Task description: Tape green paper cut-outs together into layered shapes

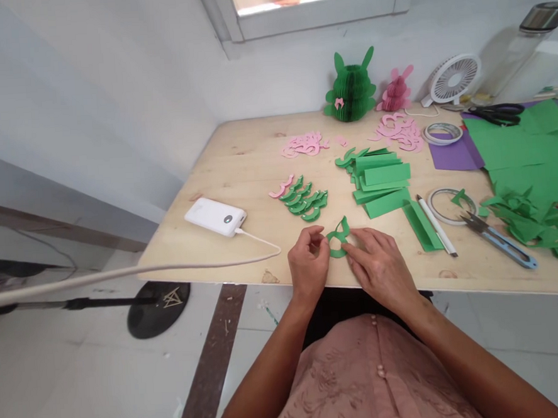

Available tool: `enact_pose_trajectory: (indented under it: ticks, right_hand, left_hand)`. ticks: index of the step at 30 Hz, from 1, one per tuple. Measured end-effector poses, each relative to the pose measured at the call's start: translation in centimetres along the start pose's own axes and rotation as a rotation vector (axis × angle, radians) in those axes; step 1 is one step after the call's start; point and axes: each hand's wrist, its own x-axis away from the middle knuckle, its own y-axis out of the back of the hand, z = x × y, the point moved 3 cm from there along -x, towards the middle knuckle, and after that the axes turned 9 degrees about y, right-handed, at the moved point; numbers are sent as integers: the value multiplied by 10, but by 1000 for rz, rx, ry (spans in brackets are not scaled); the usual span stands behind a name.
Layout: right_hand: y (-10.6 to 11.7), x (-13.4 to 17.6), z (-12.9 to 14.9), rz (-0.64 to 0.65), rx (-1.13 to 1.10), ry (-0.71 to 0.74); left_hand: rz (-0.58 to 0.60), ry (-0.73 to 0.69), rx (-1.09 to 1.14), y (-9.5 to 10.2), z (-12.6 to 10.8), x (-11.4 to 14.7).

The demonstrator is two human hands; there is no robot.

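Near the front edge of the table, a curled green paper cutout (337, 253) lies between my two hands. My left hand (309, 257) is closed, its thumb and fingertips pinching the cutout's left side. On the opposite side, my right hand (379, 259) has its thumb and forefinger pressed on the cutout's right edge. Just beyond them rests a group of scalloped green paper strips (304, 198), with a pink scalloped strip (282, 187) at its left end. Folded green paper pieces (383, 177) are piled behind my right hand.
A white power bank (216, 217) with a cable lies at left. On the right are a white pen (437, 226), blue-handled snips (501, 239), tape rolls (442, 134), black scissors (495, 115) and green scraps (528, 219). Green (351, 94) and pink (395, 93) paper figures stand behind, beside a fan (454, 79).
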Motion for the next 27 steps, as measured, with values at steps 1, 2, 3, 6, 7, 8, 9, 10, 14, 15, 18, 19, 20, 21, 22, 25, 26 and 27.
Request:
enact_pose_trajectory:
  ticks: [1,2,3,6,7,8,9,10,14,15,18,19,20,21,22,25,26,27]
  right_hand:
    - [0,0,0,-8,15,-2]
    - [0,0,1,-15,30,-1]
    - [0,0,1,-20,44,2]
    - [0,0,2,-19,60,15]
    - [0,0,2,-14,55,19]
    - [0,0,2,-8,47,21]
    - [0,0,2,-5,39,24]
    - [-1,0,2,-3,32,26]
    - [-1,0,2,-15,29,26]
    - [-1,0,2,-21,30,27]
    - [-1,1,2,-31,29,28]
    - [-1,1,2,-30,28,26]
    - [0,1,2,-26,25,23]
    - [0,1,2,-19,22,19]
    - [0,0,3,-14,18,16]
    - [1,-1,4,-13,10,7]
    - [2,-1,4,-17,9,5]
    - [2,-1,5,-21,9,2]
  left_hand:
    - [-7,-6,-12,0,0,0]
    - [-12,-15,-27,0,0,0]
    - [-17,-25,-39,0,0,0]
    - [-24,-44,-47,0,1,1]
    - [-25,-44,-40,0,1,1]
    - [-26,-44,-33,0,1,1]
    - [-28,-43,-26,0,2,2]
    - [-30,-44,-21,-1,2,2]
    - [-43,-48,-21,0,1,2]
    - [-45,-48,-23,0,1,2]
    - [-44,-44,-29,0,-1,2]
    - [-42,-39,-31,0,-1,2]
    - [-39,-33,-33,1,-1,2]
    - [-36,-28,-37,1,-2,2]
    - [-34,-26,-42,1,-2,2]
    - [-34,-35,-66,2,-2,2]
    - [-35,-40,-73,2,-2,2]
    - [-34,-45,-78,2,-2,2]
